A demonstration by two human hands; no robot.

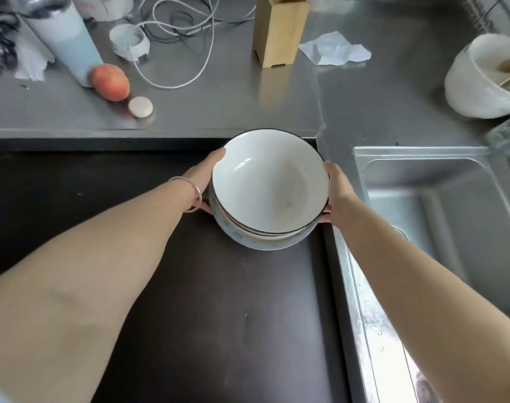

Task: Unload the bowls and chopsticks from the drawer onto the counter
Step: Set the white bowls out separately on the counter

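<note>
- Two hands on one stack of bowls [269,187], one at each side, above the far right corner of the open dark drawer [219,315].
- Left hand [203,177] pressed flat against the left wall of the stack, fingers reaching up to the rim, thumb hidden under the bowls; a thin silver bangle [190,194] around that wrist.
- Right hand [336,190] held against the right side, fingertips at the black-edged rim and the thumb low near the base.
- Stack made of several nested white bowls with thin dark rims; lowest one pale with a faint blue pattern outside; exact count not possible to tell.
- Uncertain whether the stack rested on the drawer floor or was already lifted.
- Steel counter [219,106] just behind the drawer, with a peach [110,82], a small white round disc [140,106] beside it, a tall pale bottle [70,39], white cable [175,39] in loops and a wooden holder [280,30] standing upright.
- Crumpled white tissue [335,49] farther right, and a large white pot [486,77] at the right edge.
- Steel sink [440,205] to the right of the drawer.
- Chopsticks not seen anywhere clearly.
</note>
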